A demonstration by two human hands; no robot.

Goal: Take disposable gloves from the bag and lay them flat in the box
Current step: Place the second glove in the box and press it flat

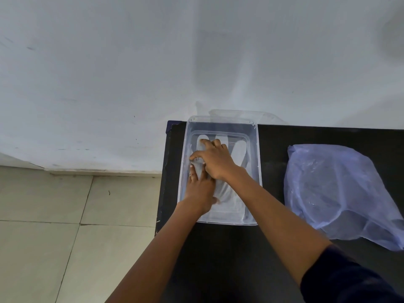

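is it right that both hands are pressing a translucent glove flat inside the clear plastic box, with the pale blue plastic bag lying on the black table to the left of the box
Not quite. The head view shows the pale blue plastic bag to the right of the clear plastic box, not the left. The rest holds: the left hand and right hand press the translucent glove flat inside the box on the black table.

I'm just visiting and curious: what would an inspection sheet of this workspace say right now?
Surface: black table, set against a white wall.
Job's things: clear plastic box with a translucent glove lying inside; bluish plastic bag to its right.
Clutter: a clear lid behind the box.
Hands: left hand and right hand both press on the glove, fingers spread.
Cables: nothing seen.
Surroundings: tiled floor on the left.
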